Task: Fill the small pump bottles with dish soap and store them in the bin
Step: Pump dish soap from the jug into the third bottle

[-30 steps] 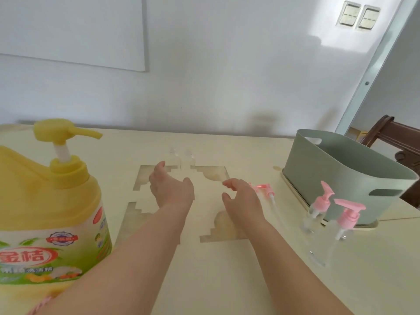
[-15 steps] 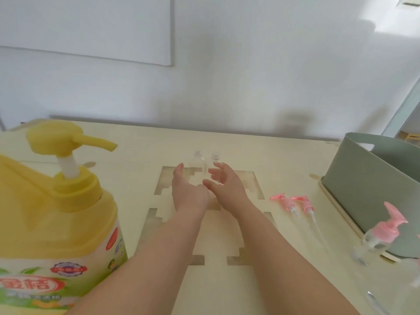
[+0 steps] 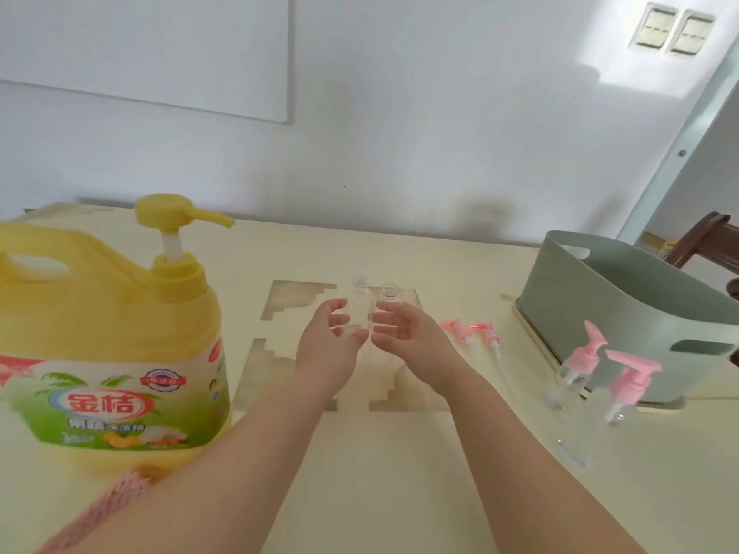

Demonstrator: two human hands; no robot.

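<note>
Two small clear bottles without pumps, one on the left (image 3: 358,299) and one on the right (image 3: 388,299), stand side by side at the table's middle. My left hand (image 3: 328,342) and my right hand (image 3: 404,334) are cupped just in front of them, fingers relaxed, one hand at each bottle; whether they touch the bottles is unclear. A big yellow dish soap jug (image 3: 120,313) with a pump stands at the left. Two loose pink pump heads (image 3: 472,333) lie right of my right hand. Two small bottles with pink pumps (image 3: 600,377) stand in front of the grey-green bin (image 3: 624,305).
The bin sits on a pale tray at the table's right side. A wooden chair (image 3: 704,241) stands behind it. The wall runs close along the table's far edge. The jug fills the left front of the table.
My right hand left the pink pump heads and moved left to the capless bottles. Both hands now sit closer to them. The camera swung left, then back right.
</note>
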